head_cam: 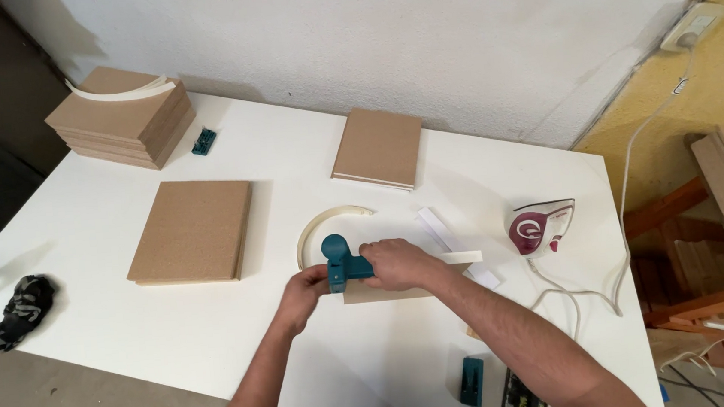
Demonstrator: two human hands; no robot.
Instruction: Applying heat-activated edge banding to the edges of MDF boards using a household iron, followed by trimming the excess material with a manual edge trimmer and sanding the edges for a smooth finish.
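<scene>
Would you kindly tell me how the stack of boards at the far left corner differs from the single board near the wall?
The stack of boards is several panels high; the single board lies thin and alone. A curled pale strip rests on the stack, while the single board's top is bare. Both are brown, roughly square, flat on the white table.
</scene>
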